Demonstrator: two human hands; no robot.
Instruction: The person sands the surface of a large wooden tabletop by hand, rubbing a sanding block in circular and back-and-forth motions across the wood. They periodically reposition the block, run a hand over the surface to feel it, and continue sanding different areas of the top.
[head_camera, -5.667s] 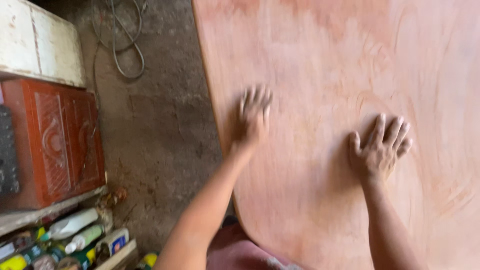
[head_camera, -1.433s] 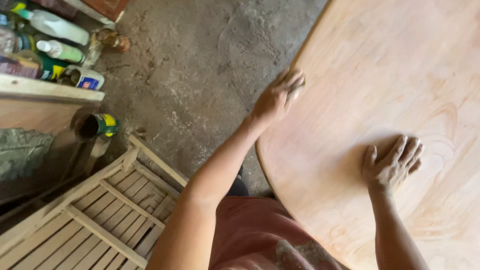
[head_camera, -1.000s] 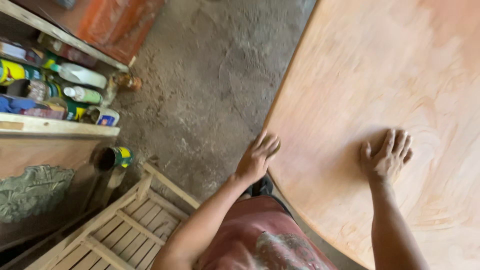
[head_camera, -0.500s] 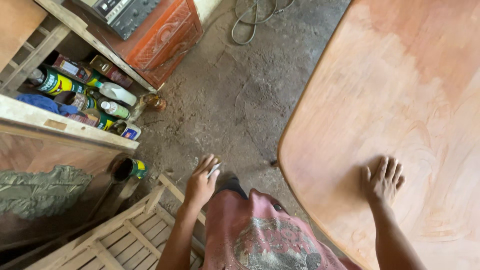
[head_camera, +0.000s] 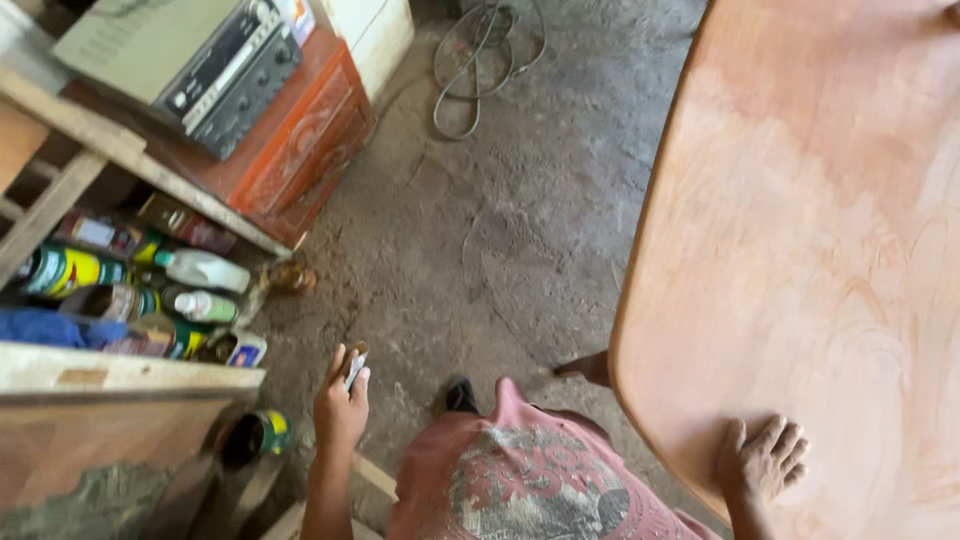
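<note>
Both hands are apart: the right hand (head_camera: 762, 462) lies flat, fingers spread, on the near rounded edge of the reddish wooden tabletop (head_camera: 820, 240), gripping nothing. Off to the side, the left hand (head_camera: 341, 405) hangs over the dirt floor (head_camera: 480, 230), fingers pinching a small folded piece of sandpaper (head_camera: 356, 362), near the shelf of bottles and cans (head_camera: 140, 300).

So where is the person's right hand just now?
The right hand lies flat, fingers spread, near the rounded bottom edge of the big wooden board at the lower right of the head view, while the left hand hangs over the dirt floor.
</note>
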